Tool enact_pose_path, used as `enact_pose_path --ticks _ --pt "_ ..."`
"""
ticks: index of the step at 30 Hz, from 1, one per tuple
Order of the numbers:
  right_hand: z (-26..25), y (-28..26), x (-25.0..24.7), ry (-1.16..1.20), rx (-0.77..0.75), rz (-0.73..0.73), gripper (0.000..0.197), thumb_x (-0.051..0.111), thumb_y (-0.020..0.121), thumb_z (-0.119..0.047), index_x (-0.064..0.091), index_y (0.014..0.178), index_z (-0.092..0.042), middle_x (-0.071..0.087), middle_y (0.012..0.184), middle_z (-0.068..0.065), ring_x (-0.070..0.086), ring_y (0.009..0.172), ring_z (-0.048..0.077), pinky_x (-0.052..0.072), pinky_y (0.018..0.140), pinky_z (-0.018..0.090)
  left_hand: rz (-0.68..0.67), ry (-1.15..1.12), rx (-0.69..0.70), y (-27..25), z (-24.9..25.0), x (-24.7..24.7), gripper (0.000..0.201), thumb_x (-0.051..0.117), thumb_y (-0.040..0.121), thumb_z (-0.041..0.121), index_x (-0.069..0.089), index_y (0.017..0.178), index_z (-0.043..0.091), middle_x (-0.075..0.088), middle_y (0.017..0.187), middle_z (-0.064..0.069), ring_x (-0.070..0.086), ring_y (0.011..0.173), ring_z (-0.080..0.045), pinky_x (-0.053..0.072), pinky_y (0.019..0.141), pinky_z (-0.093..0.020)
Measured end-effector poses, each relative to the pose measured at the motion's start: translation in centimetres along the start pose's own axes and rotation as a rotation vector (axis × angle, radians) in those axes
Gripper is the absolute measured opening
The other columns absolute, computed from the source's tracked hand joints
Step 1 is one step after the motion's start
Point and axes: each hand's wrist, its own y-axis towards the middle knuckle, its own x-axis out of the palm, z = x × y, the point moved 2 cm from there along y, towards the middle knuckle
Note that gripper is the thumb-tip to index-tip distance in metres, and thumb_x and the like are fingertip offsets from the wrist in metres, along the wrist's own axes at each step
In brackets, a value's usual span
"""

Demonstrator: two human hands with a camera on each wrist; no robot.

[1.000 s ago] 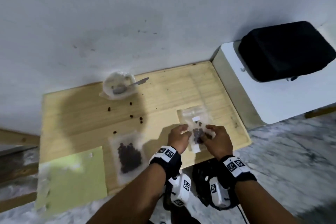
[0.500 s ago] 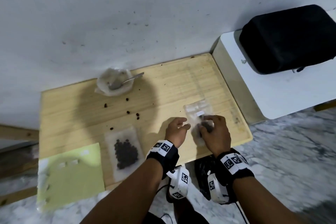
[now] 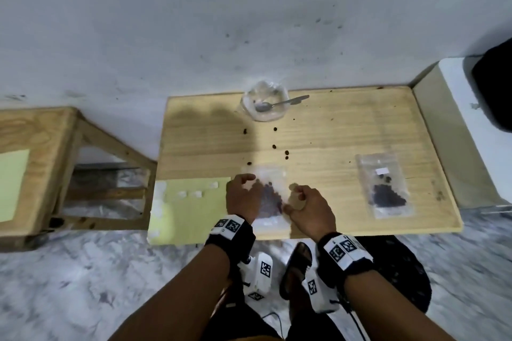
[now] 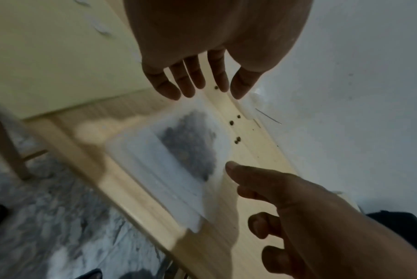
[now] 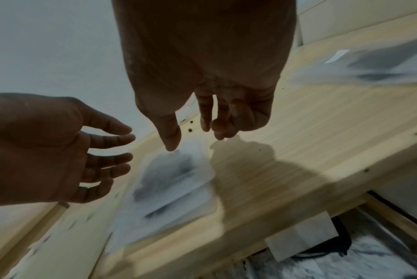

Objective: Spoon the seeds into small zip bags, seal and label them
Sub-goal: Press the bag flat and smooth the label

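both hands hover over the unlabelled zip bag [image 3: 270, 196] at the table's [image 3: 346, 130] front edge, left of middle. left hand [image 3: 241, 196] has its fingers [image 4: 191, 83] loosely spread, holding nothing; right hand [image 3: 307, 205] has its thumb out and its other fingers [image 5: 223, 120] half curled, gripping nothing i can make out. looks like they're about to take it up for a sticker. thin, clear, floppy plastic, dark round seeds lumped inside. the labelled bag [image 3: 383, 188] lies flat towards the right edge, set aside. label sheet [image 3: 191, 210] at the front left corner, within reach. clear bowl [image 3: 264, 104] and metal spoon [image 3: 279, 104] at the back edge; stray seeds [image 3: 279, 147] dot the pale wood.
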Motion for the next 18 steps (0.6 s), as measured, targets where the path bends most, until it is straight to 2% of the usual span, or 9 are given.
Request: enact_pose_path --ticks 3,6,7,10,14,16,18 --pt "-1.0 -0.4 1.6 -0.043 0.052 -0.015 0.078 0.072 0.076 -0.061 0.048 0.141 -0.026 0.054 0.133 -0.001 0.06 0.118 0.024 0.051 0.095 0.039 -0.022 0.063 -0.036 0.4 -1.9 -1.8 0.017 0.067 0.088 0.023 0.065 0.105 0.022 0.057 0.128 -0.006 0.054 0.102 -0.019 0.041 0.083 -0.027" --pt "-1.3 -0.3 3.0 -0.08 0.079 -0.039 0.084 0.065 0.064 -0.073 0.055 0.133 -0.025 0.061 0.125 0.001 0.065 0.107 0.024 0.055 0.088 0.041 -0.138 0.062 -0.075 0.0 -2.9 -2.2 0.03 0.066 0.09 0.021 0.066 0.119 0.015 0.06 0.133 -0.006 0.057 0.117 -0.023 0.043 0.096 -0.029" --pt "-1.4 -0.4 3.4 -0.087 0.082 -0.038 0.081 0.065 0.065 -0.072 0.056 0.13 -0.024 0.061 0.123 0.001 0.065 0.106 0.024 0.055 0.088 0.039 -0.16 0.054 -0.078 -0.2 -3.0 -2.3 0.033 0.065 0.09 0.019 0.066 0.122 0.011 0.061 0.133 -0.005 0.056 0.12 -0.022 0.043 0.099 -0.028" --pt "-1.9 -0.7 3.8 -0.08 0.092 -0.014 0.069 0.07 0.075 -0.061 0.057 0.129 -0.019 0.058 0.126 0.004 0.061 0.114 0.027 0.052 0.091 0.038 -0.171 0.039 -0.064 -0.5 -3.0 -2.5 0.034 0.064 0.092 0.017 0.066 0.124 0.007 0.064 0.129 -0.005 0.058 0.116 -0.019 0.04 0.092 -0.022" --pt "-1.7 -1.0 3.9 -0.018 0.084 0.009 0.073 0.071 0.081 -0.054 0.053 0.139 -0.015 0.051 0.137 0.008 0.057 0.122 0.028 0.049 0.098 0.041 -0.146 0.048 -0.058 -0.5 -3.0 -2.9 0.032 0.064 0.092 0.019 0.067 0.122 0.011 0.065 0.128 -0.003 0.059 0.115 -0.019 0.041 0.091 -0.022" --pt "-1.5 -1.1 3.8 0.03 0.072 0.033 0.07 0.073 0.082 -0.051 0.055 0.138 -0.013 0.051 0.136 0.009 0.057 0.121 0.028 0.049 0.098 0.038 -0.133 0.072 -0.045 -0.6 -3.0 -2.9 0.031 0.064 0.091 0.02 0.069 0.12 0.011 0.066 0.126 -0.003 0.06 0.116 -0.02 0.041 0.093 -0.022" --pt "-1.6 -1.4 3.6 0.089 0.055 0.084 0.059 0.074 0.084 -0.046 0.058 0.132 -0.015 0.052 0.131 0.005 0.057 0.118 0.024 0.047 0.092 0.032 -0.132 0.083 -0.031 -0.7 -3.1 -3.0 0.03 0.064 0.091 0.021 0.07 0.119 0.011 0.067 0.126 -0.004 0.06 0.116 -0.021 0.042 0.094 -0.022"
